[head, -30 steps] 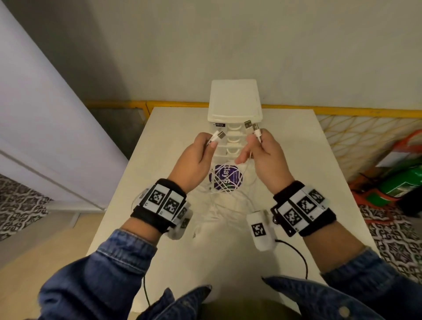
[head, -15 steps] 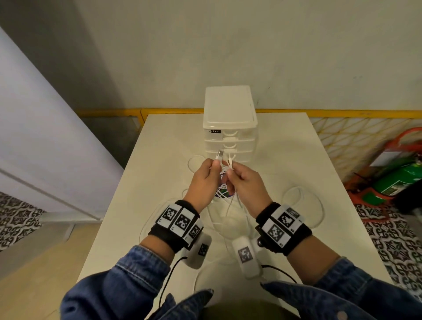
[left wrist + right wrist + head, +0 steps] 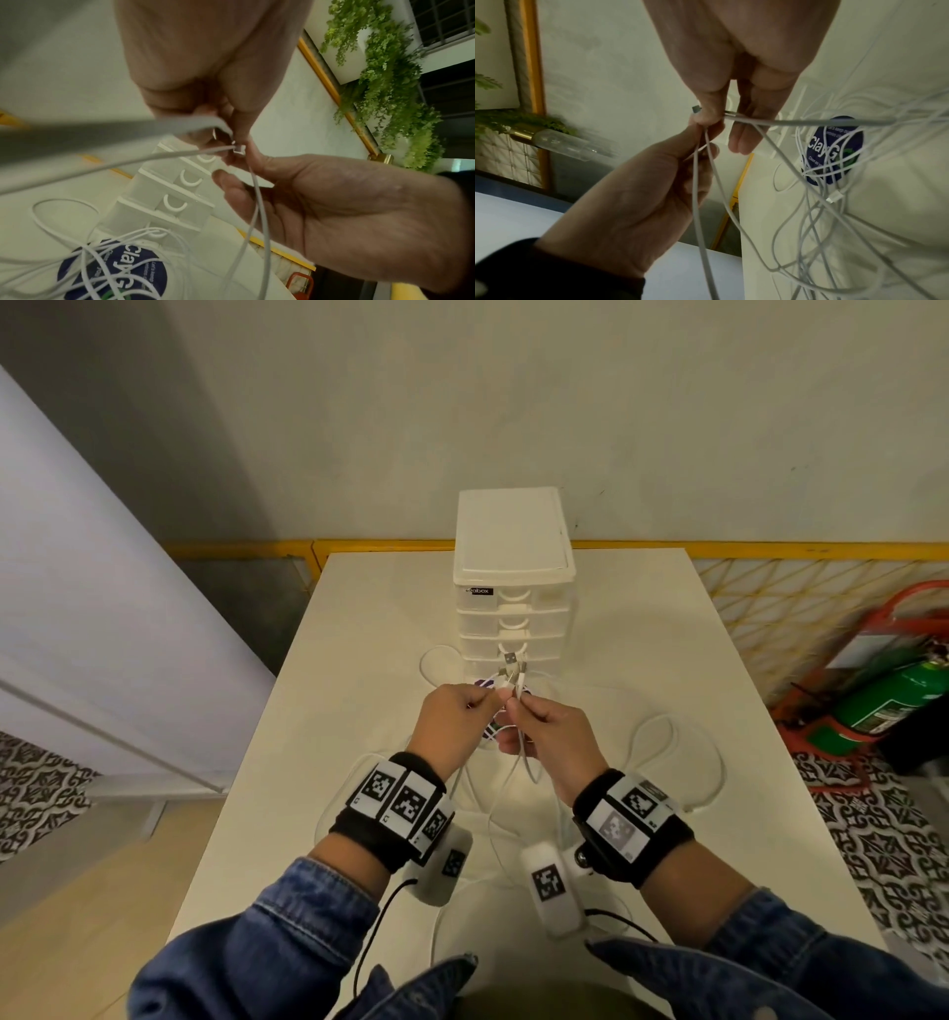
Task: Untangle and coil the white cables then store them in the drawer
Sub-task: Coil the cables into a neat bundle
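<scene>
Several thin white cables (image 3: pixel 518 762) hang from both hands and trail in loops over the white table (image 3: pixel 359 711). My left hand (image 3: pixel 492 698) pinches cable ends just below their plugs (image 3: pixel 511 677), which stick up in front of the drawer unit (image 3: pixel 513 588). My right hand (image 3: pixel 514 710) touches the left and pinches the same bunch. In the left wrist view, the left hand (image 3: pixel 231 140) holds a plug while the right hand (image 3: pixel 231 164) grips strands beneath it. The right wrist view shows a loose tangle (image 3: pixel 834 192) lying over a purple sticker (image 3: pixel 834 148).
The drawer unit has its drawers closed and stands at the table's far middle. Cable loops (image 3: pixel 672 762) spread to the right and left (image 3: pixel 436 660) of the hands. A green fire extinguisher (image 3: pixel 893 695) lies on the floor at right; a yellow rail (image 3: pixel 770 549) runs behind.
The hands were apart and raised, each holding plug ends; they have come together and moved down towards me, with the plug ends now bunched between them.
</scene>
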Available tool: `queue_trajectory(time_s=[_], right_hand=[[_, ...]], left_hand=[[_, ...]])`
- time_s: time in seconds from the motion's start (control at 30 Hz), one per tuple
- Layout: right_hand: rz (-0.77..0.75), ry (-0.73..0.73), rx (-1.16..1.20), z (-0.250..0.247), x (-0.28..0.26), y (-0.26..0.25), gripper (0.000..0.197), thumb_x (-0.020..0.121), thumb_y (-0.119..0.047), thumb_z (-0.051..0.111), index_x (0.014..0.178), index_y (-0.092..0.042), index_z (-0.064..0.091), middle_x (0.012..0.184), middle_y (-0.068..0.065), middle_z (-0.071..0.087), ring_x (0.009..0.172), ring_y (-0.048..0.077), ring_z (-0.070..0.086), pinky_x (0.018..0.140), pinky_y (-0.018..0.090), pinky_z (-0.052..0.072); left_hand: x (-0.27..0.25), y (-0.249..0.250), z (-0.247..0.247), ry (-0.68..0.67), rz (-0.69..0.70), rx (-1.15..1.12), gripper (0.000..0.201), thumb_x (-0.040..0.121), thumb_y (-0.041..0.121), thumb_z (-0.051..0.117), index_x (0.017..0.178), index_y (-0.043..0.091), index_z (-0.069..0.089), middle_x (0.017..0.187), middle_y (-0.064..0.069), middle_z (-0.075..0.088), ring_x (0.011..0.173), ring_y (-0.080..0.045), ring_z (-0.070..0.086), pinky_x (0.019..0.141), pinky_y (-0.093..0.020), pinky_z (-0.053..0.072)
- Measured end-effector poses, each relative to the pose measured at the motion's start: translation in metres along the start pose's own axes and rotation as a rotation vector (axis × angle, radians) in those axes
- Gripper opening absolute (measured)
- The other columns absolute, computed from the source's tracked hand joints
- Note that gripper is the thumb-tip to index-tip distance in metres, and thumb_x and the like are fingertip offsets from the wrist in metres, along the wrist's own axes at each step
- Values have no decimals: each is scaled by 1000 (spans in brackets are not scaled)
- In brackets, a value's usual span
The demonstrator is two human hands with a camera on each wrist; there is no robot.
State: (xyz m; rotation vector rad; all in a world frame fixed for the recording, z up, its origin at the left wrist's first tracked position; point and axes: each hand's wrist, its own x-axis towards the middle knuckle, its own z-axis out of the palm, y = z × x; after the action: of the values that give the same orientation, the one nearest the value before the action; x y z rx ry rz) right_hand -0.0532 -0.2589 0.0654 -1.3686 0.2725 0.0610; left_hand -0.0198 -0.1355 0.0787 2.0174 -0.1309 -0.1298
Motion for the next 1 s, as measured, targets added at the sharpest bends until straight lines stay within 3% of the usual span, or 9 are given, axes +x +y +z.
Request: queue_trajectory(time_s=[0.1,0.2,0.27,0.4,0.57,0.63,0.73,0.83,1.0], right_hand=[[19,-58,6,0,-5,1,23,93,-14,54,107,-1,66,80,14,65,65,21,63,62,25,55],[-7,-101,-49,2,-8,4,18,93,-13,52,95,-13,70,76,10,65,73,26,61,70,33,52],[-21,-82,-68,2,-9,7,20,93,-12,52,99,-20,68,76,4,67,74,19,65,69,27,54],[-74,-65,-104,2,-9,10,19,94,-19,51,99,-11,68,72,11,63,68,18,59,71,29,53],[-174,-50,-234,0,-7,14,21,93,-14,52,91,-31,64,59,2,55,56,9,54,67,26,50],[-192,-39,-259,0,-3,16,21,92,-9,53,92,-26,65,55,-3,56,51,2,52,63,19,48],[-224,-65,-308,3,-1,16,14,92,-7,53,92,-11,67,53,-5,55,47,-1,49,56,7,41],[-237,-92,-323,1,1,16,18,93,-8,51,90,5,64,56,2,52,47,0,48,57,8,40],[-213,-132,-393,1,1,11,25,96,-16,45,82,-2,59,56,1,55,57,10,53,62,16,44]], left_hand=[[-5,2,3,24,-29,-70,27,89,23,61,70,4,66,64,-14,61,49,-20,55,51,-26,50],[-4,-3,4,9,-76,-130,29,90,20,60,66,5,60,59,-14,62,52,-27,62,65,-42,58],[-4,-3,3,-21,-106,-165,28,90,18,60,65,8,61,63,-15,65,61,-34,68,72,-47,58],[-5,-1,-3,-128,-32,-22,33,90,22,59,65,3,65,62,-9,62,62,-19,60,68,-32,50],[-3,1,-13,-3,-16,75,29,79,35,72,93,11,61,70,1,58,63,-10,53,63,-23,43],[-1,3,-15,12,-27,5,45,76,37,74,110,17,54,73,0,60,66,-15,57,67,-31,50],[1,7,-18,-31,16,57,31,80,33,71,103,15,60,68,-6,63,55,-17,59,66,-38,53],[5,6,-20,-65,50,108,20,87,25,64,102,13,63,65,-9,67,53,-15,61,69,-33,53],[11,-1,-22,-59,10,-2,15,88,14,61,86,29,59,61,-4,63,60,-25,64,76,-49,56]])
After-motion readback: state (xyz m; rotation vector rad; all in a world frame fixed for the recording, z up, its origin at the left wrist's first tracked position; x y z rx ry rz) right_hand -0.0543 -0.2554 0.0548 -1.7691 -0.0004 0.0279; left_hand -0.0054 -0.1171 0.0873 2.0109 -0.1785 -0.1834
